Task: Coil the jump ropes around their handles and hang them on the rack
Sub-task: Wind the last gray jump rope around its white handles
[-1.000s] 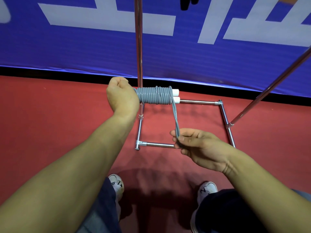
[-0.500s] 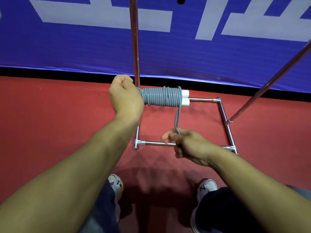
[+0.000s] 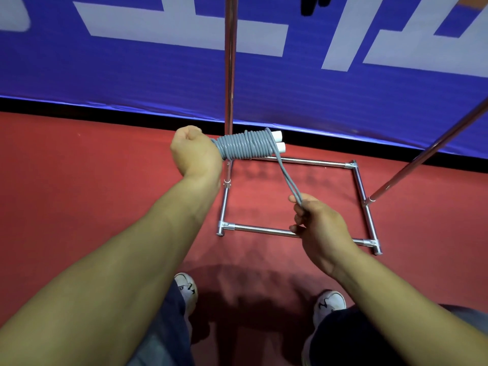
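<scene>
- Grey cord of the jump rope (image 3: 244, 145) is wound in tight turns around two white handles (image 3: 278, 140) held side by side, roughly level, with their white ends sticking out to the right of the coil.
- Left hand (image 3: 194, 151) is a closed grip around the hidden left end of the handles, knuckles up, in front of the upright pole of the rack (image 3: 230, 75).
- A doubled strand (image 3: 287, 178) leaves the right end of the coil and runs taut down and to the right into the right hand.
- Right hand (image 3: 318, 223) has a closed grip on this strand, fingers curled round it and the thumb on top; the end of the cord inside the fist is hidden.
- Chrome tubes of the rack's base (image 3: 264, 229) form a rectangle on the red floor (image 3: 79, 194), below both hands; a second pole (image 3: 427, 154) rises at a slant from its right side.
- Behind the rack hangs a blue banner (image 3: 132, 70) with large pale lettering.
- White shoes (image 3: 186, 286) and dark trouser legs of the person show at the bottom edge.
- A dark thing at the top edge, right of the upright pole, is cut off; I cannot tell what it is.
</scene>
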`<state>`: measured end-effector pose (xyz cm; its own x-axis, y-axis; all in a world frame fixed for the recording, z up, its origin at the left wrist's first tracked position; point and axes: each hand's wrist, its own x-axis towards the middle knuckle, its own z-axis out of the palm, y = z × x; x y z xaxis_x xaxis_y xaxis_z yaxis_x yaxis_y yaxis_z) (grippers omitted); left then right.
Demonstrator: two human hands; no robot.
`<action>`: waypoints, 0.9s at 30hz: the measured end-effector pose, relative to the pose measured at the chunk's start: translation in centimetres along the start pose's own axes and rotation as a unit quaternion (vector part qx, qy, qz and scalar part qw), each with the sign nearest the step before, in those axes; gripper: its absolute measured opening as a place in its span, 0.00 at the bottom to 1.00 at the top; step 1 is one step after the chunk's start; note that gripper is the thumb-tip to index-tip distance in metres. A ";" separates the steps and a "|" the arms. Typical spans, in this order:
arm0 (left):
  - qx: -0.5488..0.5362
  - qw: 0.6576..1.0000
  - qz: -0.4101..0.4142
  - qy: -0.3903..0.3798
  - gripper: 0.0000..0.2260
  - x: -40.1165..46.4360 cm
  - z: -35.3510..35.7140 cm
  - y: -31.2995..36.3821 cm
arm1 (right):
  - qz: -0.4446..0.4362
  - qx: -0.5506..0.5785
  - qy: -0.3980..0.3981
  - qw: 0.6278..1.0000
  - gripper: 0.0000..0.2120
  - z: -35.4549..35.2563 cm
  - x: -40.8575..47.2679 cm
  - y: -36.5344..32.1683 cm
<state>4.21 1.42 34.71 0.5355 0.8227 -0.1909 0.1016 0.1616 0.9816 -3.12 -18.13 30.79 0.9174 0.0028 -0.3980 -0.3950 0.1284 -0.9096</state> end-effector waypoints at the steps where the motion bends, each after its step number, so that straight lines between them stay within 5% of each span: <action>1: -0.001 1.000 -0.002 0.001 0.13 0.0 0.0 0.1 | -0.024 -0.063 -0.035 0.997 0.12 -0.3 -0.4 -0.2; 5: 0.006 1.000 0.012 -0.014 0.13 -0.2 0.0 0.3 | -0.133 -0.266 -0.114 0.948 0.07 -1.8 -1.1 -0.6; 8: 0.024 0.998 0.045 -0.048 0.13 -1.0 0.2 0.0 | -0.163 -0.469 -0.142 0.857 0.09 -2.4 -0.3 -1.3; 12: 0.041 0.994 0.071 -0.070 0.14 -2.1 0.3 -0.4 | -0.204 -0.557 -0.122 0.796 0.07 -2.1 0.2 -1.1; 16: 0.029 0.997 0.051 -0.048 0.13 -1.0 0.1 -0.4 | -0.229 -0.470 -0.050 0.851 0.11 -1.7 0.2 0.0; 19: 0.027 0.998 0.042 -0.022 0.13 -0.1 -0.1 -0.6 | -0.223 -0.419 0.008 0.880 0.04 -0.8 -0.4 0.2; 23: 0.027 0.999 0.039 0.005 0.13 0.7 -0.1 -0.9 | -0.153 -0.222 0.045 0.962 0.15 0.7 -1.7 -0.3; 27: 0.047 0.997 0.055 0.016 0.14 0.5 -0.1 -0.7 | -0.102 -0.124 0.035 0.986 0.16 0.6 -3.0 -0.7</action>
<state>4.37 1.77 33.97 0.5207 0.8500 -0.0803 0.1230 0.0183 0.9922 -5.57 -17.65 32.66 0.9769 -0.0675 -0.2029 -0.2101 -0.1267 -0.9694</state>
